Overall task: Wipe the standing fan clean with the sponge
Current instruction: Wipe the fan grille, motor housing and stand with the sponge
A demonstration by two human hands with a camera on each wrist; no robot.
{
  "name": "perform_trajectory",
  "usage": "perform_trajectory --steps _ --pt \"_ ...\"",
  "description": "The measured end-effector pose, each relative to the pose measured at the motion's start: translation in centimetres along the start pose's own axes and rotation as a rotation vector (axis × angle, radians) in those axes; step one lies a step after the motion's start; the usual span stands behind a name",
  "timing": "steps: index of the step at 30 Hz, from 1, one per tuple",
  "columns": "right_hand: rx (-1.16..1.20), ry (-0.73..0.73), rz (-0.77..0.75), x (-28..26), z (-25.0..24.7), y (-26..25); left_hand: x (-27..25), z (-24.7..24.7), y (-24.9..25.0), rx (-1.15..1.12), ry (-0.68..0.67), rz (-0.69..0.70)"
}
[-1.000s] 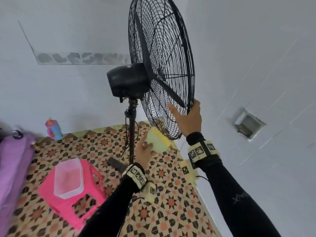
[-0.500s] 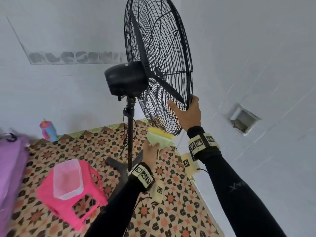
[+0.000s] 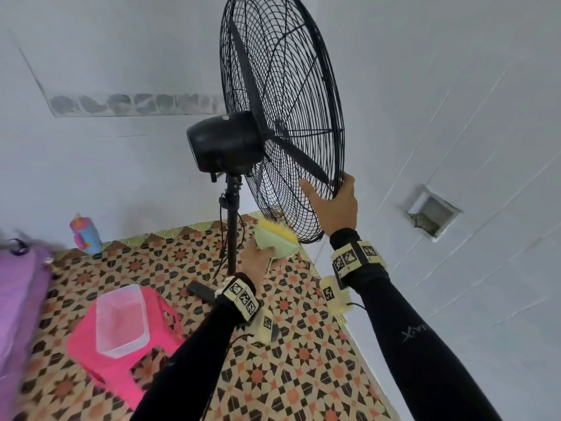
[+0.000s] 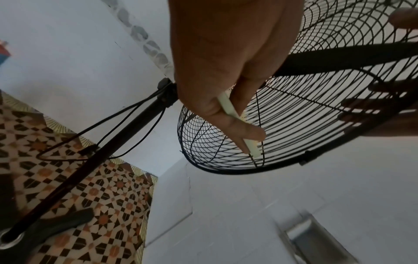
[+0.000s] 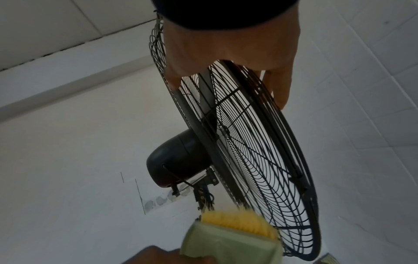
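Note:
The black standing fan (image 3: 282,123) stands near the white walls, motor housing (image 3: 226,144) on a thin pole (image 3: 232,226). My right hand (image 3: 331,199) grips the lower right rim of the wire cage (image 5: 260,160), thumb on the near face, fingers curled behind. My left hand (image 3: 258,261) holds a pale green sponge (image 3: 274,240), its yellow bristly side (image 5: 239,221) up, just under the cage's lower edge. In the left wrist view only the sponge's thin edge (image 4: 228,107) shows between my fingers. Whether it touches the wires is unclear.
A pink plastic stool (image 3: 121,369) carries a clear tub (image 3: 121,320) at lower left. A blue and pink bottle (image 3: 86,232) stands by the back wall. Something purple (image 3: 18,299) fills the left edge. The fan's cord (image 4: 126,121) hangs along the pole. A wall recess (image 3: 432,211) lies right.
My left hand has lifted the sponge up toward the cage's bottom edge and turned its yellow side upward. My right hand keeps its grip on the rim.

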State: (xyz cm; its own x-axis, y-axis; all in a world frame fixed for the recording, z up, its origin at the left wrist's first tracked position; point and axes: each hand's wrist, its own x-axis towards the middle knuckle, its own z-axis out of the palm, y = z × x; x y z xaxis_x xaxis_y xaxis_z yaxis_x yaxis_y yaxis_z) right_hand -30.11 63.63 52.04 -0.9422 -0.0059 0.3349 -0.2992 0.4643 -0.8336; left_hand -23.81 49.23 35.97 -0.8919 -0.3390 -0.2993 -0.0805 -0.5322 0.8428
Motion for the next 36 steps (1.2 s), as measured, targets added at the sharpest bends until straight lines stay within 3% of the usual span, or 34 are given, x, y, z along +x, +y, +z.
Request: perform_trajectory --steps 3,5,8,12,14,18,21,24,30,34,36 --pt "-0.008 0.005 0.004 0.2 0.0 0.3 -0.5 1.4 -1.8 0.100 -0.140 -0.067" --pt "-0.004 0.008 0.004 0.3 0.0 0.3 -0.4 2.8 -3.6 0.200 -0.158 -0.081" --pt "0.002 -0.007 0.002 0.5 0.0 0.2 0.0 4.1 -5.1 0.208 -0.042 -0.018" --pt "0.019 -0.020 0.002 0.6 -0.3 0.6 -1.2 2.2 -3.7 -0.225 0.154 0.042" --pt "0.017 -0.001 -0.003 0.5 -0.3 0.7 -0.3 0.5 -2.6 -0.279 0.198 0.125" --pt "-0.001 0.007 -0.012 0.3 0.2 0.5 0.6 -0.4 -1.6 -0.109 0.133 0.064" --pt "-0.008 0.003 -0.006 0.5 0.1 0.4 -0.3 0.3 -2.7 0.105 -0.003 -0.006" --pt "0.005 0.001 -0.008 0.5 -0.2 0.6 -0.5 1.9 -1.5 0.156 -0.078 -0.019" --pt "0.027 -0.026 -0.005 0.9 -0.3 0.3 0.1 0.7 -2.2 -0.048 0.116 0.073" --pt "0.016 -0.003 -0.004 0.4 -0.3 0.9 0.9 0.4 -1.6 0.180 -0.008 0.040" --pt "0.017 -0.014 -0.003 0.5 -0.5 0.9 1.2 0.0 0.2 0.178 0.026 0.096"
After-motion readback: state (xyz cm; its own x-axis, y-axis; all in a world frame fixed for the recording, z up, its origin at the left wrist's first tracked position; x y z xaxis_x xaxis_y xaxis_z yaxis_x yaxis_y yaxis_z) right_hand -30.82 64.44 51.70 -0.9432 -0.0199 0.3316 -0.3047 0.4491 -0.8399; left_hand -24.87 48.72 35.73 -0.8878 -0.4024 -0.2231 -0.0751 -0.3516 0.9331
